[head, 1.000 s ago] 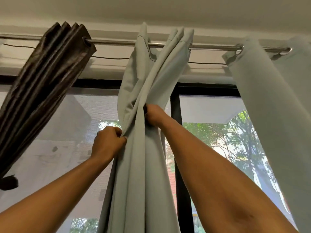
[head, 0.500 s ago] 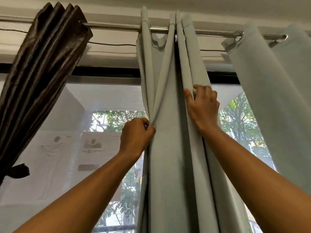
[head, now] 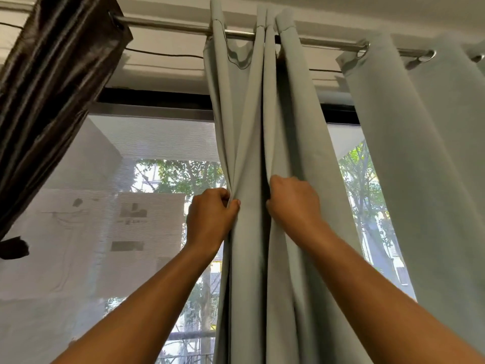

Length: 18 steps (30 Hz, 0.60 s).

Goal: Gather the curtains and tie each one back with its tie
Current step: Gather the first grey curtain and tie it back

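Two hands on the gathered grey curtain, mid-window. Left hand has fingers curled round its left folds; right hand grips the right folds. Long axis vertical, pleats hanging straight down from the rod. Brown curtain bunched far left.

A metal rod runs high above the left hand and right hand, a thin dark cable under it, a black window frame lower. Left of the left hand a mesh screen veils a pale building and trees.
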Available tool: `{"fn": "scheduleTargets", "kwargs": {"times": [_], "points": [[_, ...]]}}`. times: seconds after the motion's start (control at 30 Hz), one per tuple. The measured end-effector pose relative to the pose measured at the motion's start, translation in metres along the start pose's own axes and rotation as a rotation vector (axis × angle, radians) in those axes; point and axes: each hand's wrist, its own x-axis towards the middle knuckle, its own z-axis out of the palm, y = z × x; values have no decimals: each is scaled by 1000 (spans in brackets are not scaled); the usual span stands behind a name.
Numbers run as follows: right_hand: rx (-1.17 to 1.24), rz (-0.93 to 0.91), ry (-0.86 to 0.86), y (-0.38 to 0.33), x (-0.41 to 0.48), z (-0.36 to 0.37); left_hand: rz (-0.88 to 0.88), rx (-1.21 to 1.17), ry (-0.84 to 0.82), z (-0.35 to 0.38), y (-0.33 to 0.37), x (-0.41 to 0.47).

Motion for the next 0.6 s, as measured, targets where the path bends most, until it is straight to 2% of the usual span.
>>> {"fn": "scheduleTargets", "kwargs": {"times": [0.17, 0.33, 0.6], "points": [[223, -55, 113, -14, -24, 12, -3, -29, 10, -5, 4, -8], [292, -116, 76, -29, -38, 22, -24, -168, -80, -12, 9, -9], [297, -119, 56, -19, -42, 26, -279, -602, -296, -18, 21, -12]]}}
